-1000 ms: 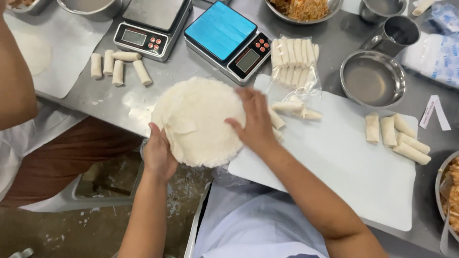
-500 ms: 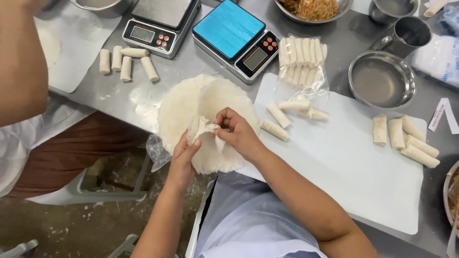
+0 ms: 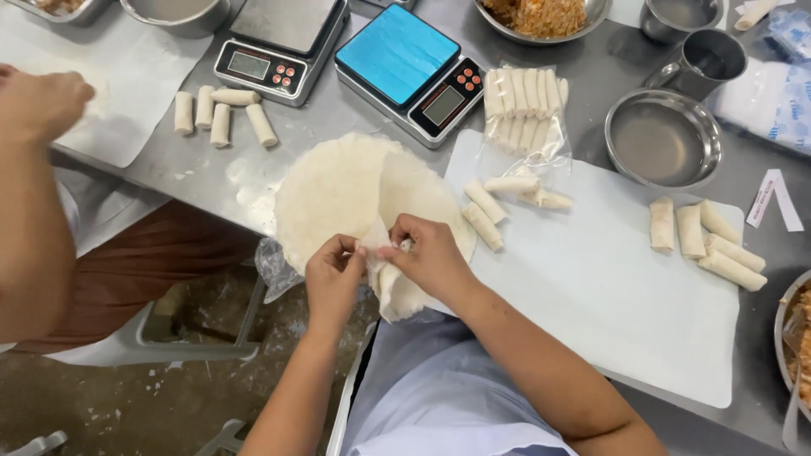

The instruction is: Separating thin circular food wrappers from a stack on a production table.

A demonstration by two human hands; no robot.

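The left hand [image 3: 334, 274] and the right hand [image 3: 427, 253] were both pinched on the near edge of one thin, round, pale pastry wrapper [image 3: 397, 190], which was lifted and folded back. The grip of each hand was closed on this sheet, the fingers of both hands almost touching each other.

Directly under and beyond the grip lay the stack of round white pastry wrappers [image 3: 325, 198], resting on the grey steel tabletop [image 3: 220, 169] and reaching over its near edge. Just to the right of the grip was a white rectangular cutting board [image 3: 608, 295]. Three small rolled pastries [image 3: 486, 215] lay on it near the right hand, and five more rolled pastries [image 3: 705, 241] lay well apart, at its far right side.

Beyond the grip stood a digital scale with a blue top [image 3: 410, 72], and beside it a clear plastic bag of rolled pastries [image 3: 524, 101]. A round empty steel bowl [image 3: 663, 139] stood further right.

Far to the left of the grip, another person's hand [image 3: 42, 101] was over a white sheet [image 3: 110, 76], near four more rolled pastries [image 3: 221, 114].
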